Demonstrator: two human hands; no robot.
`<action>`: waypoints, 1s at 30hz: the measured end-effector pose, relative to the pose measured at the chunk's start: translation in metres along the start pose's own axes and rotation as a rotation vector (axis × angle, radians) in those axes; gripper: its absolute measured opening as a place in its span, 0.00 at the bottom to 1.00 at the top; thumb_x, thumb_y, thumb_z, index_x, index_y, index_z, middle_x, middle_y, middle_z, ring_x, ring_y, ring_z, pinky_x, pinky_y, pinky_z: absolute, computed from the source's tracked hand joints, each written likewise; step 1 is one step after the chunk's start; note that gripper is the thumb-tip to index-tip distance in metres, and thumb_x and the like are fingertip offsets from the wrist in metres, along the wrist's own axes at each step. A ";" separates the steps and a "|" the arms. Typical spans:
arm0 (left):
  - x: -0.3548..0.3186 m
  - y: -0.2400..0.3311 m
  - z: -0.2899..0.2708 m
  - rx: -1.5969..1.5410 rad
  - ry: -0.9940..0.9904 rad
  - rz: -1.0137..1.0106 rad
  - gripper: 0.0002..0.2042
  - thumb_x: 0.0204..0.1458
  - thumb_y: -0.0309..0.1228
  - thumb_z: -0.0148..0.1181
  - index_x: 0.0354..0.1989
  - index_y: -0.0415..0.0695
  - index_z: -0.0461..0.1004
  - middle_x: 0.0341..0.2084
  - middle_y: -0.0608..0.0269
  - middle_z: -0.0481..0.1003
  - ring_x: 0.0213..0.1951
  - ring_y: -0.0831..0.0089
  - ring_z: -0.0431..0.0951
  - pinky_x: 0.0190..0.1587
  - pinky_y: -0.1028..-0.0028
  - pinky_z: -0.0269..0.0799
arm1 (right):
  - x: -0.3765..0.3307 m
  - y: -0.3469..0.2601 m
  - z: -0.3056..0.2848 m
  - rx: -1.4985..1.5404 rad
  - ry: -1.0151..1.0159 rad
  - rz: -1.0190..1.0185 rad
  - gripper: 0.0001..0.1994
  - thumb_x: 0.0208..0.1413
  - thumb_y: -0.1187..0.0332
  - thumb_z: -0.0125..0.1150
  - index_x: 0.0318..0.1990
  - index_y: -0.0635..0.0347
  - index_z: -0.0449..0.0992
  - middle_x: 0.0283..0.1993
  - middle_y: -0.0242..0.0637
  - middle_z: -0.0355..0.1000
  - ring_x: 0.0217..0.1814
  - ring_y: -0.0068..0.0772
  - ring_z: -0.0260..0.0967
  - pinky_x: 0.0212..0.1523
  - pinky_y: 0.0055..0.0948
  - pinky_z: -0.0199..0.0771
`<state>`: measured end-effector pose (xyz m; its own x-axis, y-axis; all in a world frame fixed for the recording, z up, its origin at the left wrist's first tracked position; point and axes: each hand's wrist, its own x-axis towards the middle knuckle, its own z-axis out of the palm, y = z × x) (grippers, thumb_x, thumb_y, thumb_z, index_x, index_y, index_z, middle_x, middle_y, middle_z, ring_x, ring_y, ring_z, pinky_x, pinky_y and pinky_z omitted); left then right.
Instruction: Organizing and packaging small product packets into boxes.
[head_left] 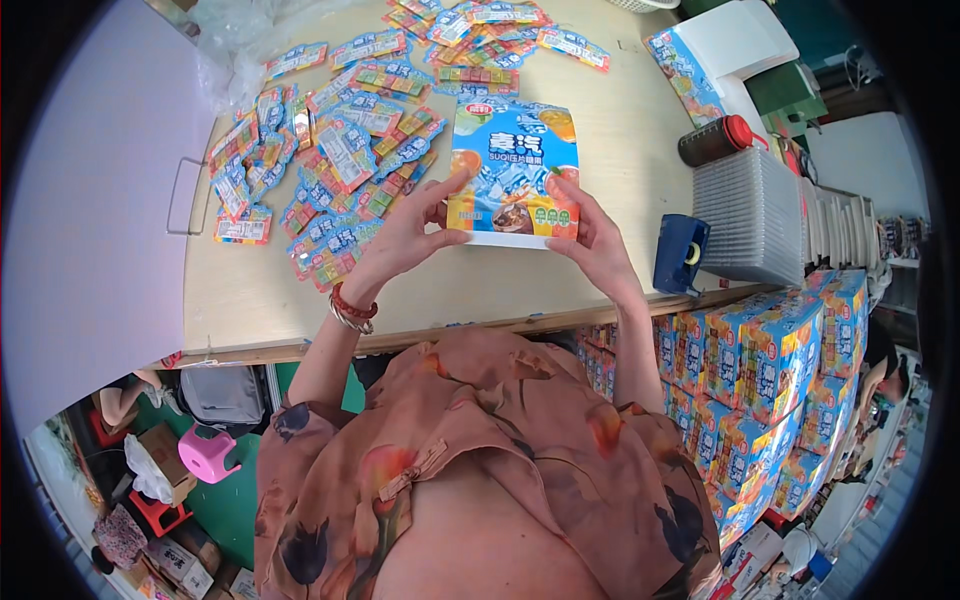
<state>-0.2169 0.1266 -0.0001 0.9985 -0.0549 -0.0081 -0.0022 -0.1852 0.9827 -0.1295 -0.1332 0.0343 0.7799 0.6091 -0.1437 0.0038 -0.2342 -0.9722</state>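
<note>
A blue candy box [515, 165] with printed fruit and ice rests on the wooden table in front of me, its white lower edge toward me. My left hand [418, 225] grips the box at its left near corner, thumb along the white edge. On the opposite side my right hand [592, 240] holds the right near corner, fingers on the printed face. Many small candy packs [345, 150], blue with colourful pieces in clear windows, lie heaped left of the box. More packs [490, 40] spread beyond it.
A tape dispenser [682, 255] stands right, beside stacked clear plastic trays [750, 215]. A red-capped bottle [715, 140] lies behind them. Finished-looking boxes [770, 350] are piled below the table's right edge. A pale panel [95, 200] borders the left; a pink stool [208, 455] stands on the floor.
</note>
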 end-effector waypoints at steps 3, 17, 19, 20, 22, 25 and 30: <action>-0.007 0.005 0.006 -0.088 0.072 0.061 0.38 0.43 0.22 0.68 0.66 0.55 0.59 0.36 0.65 0.68 0.38 0.77 0.70 0.43 0.76 0.70 | -0.001 -0.005 -0.001 -0.039 -0.013 0.020 0.36 0.48 0.83 0.62 0.66 0.52 0.58 0.60 0.39 0.67 0.47 0.22 0.69 0.47 0.25 0.73; -0.021 -0.014 0.035 0.629 0.531 0.406 0.20 0.40 0.25 0.68 0.46 0.45 0.76 0.24 0.64 0.70 0.30 0.67 0.69 0.33 0.68 0.66 | -0.018 0.025 0.012 -0.600 0.216 -0.460 0.23 0.49 0.76 0.63 0.55 0.50 0.73 0.27 0.40 0.68 0.23 0.41 0.67 0.27 0.36 0.70; -0.020 -0.018 0.034 0.670 0.476 0.443 0.20 0.40 0.27 0.68 0.46 0.46 0.76 0.23 0.64 0.70 0.29 0.68 0.69 0.32 0.69 0.66 | -0.019 0.035 0.013 -0.614 0.251 -0.459 0.21 0.49 0.76 0.63 0.53 0.51 0.74 0.26 0.39 0.68 0.23 0.40 0.67 0.26 0.36 0.70; -0.019 -0.022 0.033 0.676 0.467 0.447 0.20 0.40 0.27 0.68 0.46 0.46 0.76 0.23 0.64 0.70 0.29 0.68 0.69 0.32 0.69 0.66 | -0.020 0.040 0.012 -0.634 0.275 -0.459 0.19 0.49 0.76 0.64 0.50 0.51 0.76 0.26 0.38 0.68 0.22 0.39 0.66 0.26 0.36 0.70; -0.020 -0.029 0.026 0.615 0.352 0.380 0.20 0.41 0.31 0.69 0.46 0.47 0.77 0.26 0.65 0.70 0.30 0.68 0.68 0.34 0.66 0.65 | -0.019 0.044 0.013 -0.679 0.270 -0.480 0.19 0.48 0.76 0.64 0.50 0.50 0.77 0.25 0.36 0.67 0.21 0.37 0.66 0.25 0.35 0.70; -0.024 -0.017 0.016 0.816 0.313 0.443 0.21 0.43 0.36 0.68 0.48 0.49 0.75 0.38 0.64 0.71 0.42 0.66 0.71 0.44 0.65 0.67 | -0.018 0.050 0.013 -0.740 0.288 -0.538 0.20 0.47 0.75 0.65 0.50 0.49 0.77 0.23 0.34 0.65 0.21 0.33 0.65 0.23 0.33 0.68; 0.002 -0.006 0.019 0.994 0.027 0.616 0.28 0.47 0.37 0.64 0.60 0.54 0.65 0.62 0.68 0.61 0.66 0.63 0.56 0.66 0.62 0.54 | -0.018 0.057 0.009 -0.860 0.295 -0.628 0.22 0.44 0.71 0.68 0.51 0.45 0.77 0.24 0.30 0.63 0.25 0.28 0.66 0.26 0.29 0.68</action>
<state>-0.2156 0.1088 -0.0097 0.8143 -0.3846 0.4347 -0.5170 -0.8211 0.2420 -0.1493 -0.1506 -0.0204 0.6053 0.6263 0.4913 0.7959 -0.4649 -0.3878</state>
